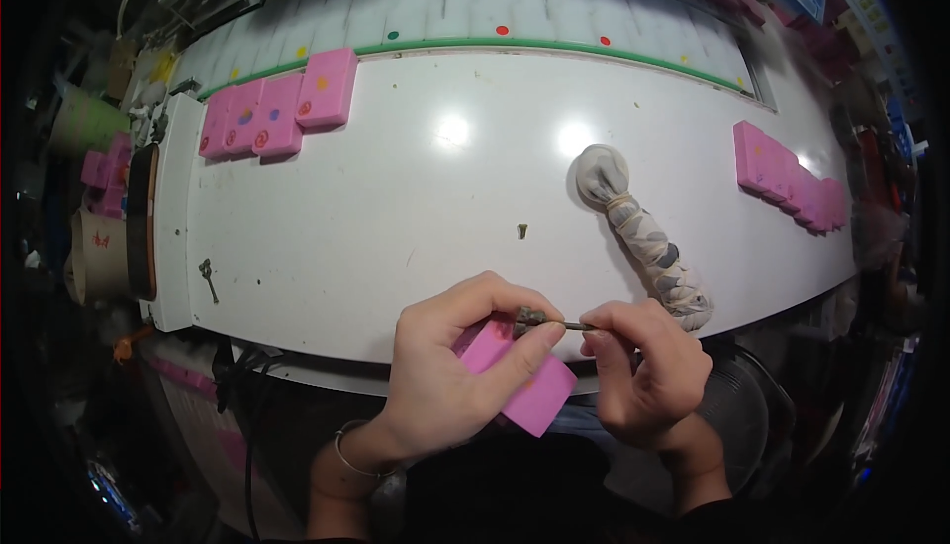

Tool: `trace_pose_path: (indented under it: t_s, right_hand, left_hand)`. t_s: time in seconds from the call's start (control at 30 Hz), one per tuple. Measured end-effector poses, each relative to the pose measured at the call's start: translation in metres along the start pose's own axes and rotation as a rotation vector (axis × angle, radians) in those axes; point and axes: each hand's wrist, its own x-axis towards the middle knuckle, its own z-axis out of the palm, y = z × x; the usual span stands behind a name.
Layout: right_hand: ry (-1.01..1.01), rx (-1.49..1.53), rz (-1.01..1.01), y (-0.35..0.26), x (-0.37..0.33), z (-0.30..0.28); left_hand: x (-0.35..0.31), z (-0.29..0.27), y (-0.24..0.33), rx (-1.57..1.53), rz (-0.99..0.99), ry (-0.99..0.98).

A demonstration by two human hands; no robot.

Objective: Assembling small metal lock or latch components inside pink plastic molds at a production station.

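Near the front edge of the white table, my left hand [440, 366] is closed around a pink rubber-like block [542, 401]. Its thumb and fingers also hold a small dark metal piece [530, 316] above the block. A thin stem from this piece points right, and my right hand [648, 371] pinches its end between thumb and fingertips. Part of the block is hidden behind my left thumb and palm. Beyond my hands, a small brass-coloured screw-like piece [522, 231] stands on the table.
A cloth-wrapped, round-headed tool [653, 252] lies right of centre. Pink blocks stand in rows at far left [329, 89] and far right [767, 168]. A small dark metal piece with a stem [209, 280] lies at left. Across the back runs a green-edged strip [445, 45].
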Motion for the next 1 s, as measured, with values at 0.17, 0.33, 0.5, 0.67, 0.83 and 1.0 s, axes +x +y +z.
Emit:
trace_pose_path:
  t_s: [0.17, 0.33, 0.5, 0.67, 0.83, 1.0]
  right_hand:
    - [-0.086, 0.035, 0.047, 0.001, 0.001, -0.001]
    - [-0.442, 0.791, 0.774, 0.005, 0.006, -0.010]
    - [-0.693, 1.344, 1.092, 0.010, 0.018, -0.012]
    - [-0.581, 1.381, 0.971, 0.003, 0.022, -0.007]
    - [-0.650, 0.147, 0.654, -0.013, 0.042, -0.009]
    - [-0.414, 0.134, 0.267, -0.036, 0.058, 0.016]
  left_hand:
    - [0.000, -0.003, 0.001, 0.154, 0.092, -0.008]
    - [-0.001, -0.010, -0.003, 0.280, 0.221, -0.050]
    - [-0.003, -0.015, -0.005, 0.238, 0.297, -0.089]
    - [-0.004, -0.017, 0.002, 0.214, 0.305, 0.015]
    - [0.002, -0.038, -0.003, 0.140, 0.233, 0.142]
    - [-0.001, -0.049, -0.002, -0.002, 0.108, 0.124]
